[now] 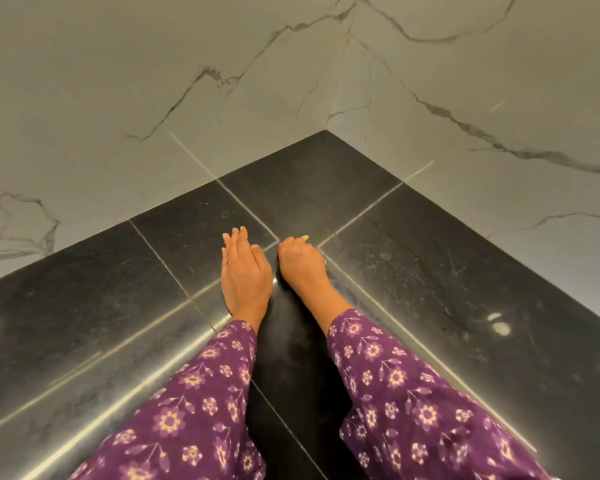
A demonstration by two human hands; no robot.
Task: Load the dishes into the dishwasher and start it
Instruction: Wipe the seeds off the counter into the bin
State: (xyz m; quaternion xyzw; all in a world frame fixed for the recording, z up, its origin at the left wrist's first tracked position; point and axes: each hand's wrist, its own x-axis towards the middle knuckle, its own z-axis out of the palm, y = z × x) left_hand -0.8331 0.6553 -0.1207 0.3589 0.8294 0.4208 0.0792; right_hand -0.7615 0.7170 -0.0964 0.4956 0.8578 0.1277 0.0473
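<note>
Can't tell where dishes or dishwasher are; my left hand (246,271) lies flat, fingers straight, on the dark worktop (430,271) corner, right hand (302,261) just beside it, fingers curled, gripping nothing visible, marble walls (118,81) behind.

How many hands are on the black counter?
2. The left hand lies flat on the dark counter; the right hand rests just beside it, curled like a fist. No others show.

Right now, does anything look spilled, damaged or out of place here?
Nothing stands out. The left hand and right hand rest on the dark counter, which shows only light reflections, no spill. The marble walls look undamaged.
</note>
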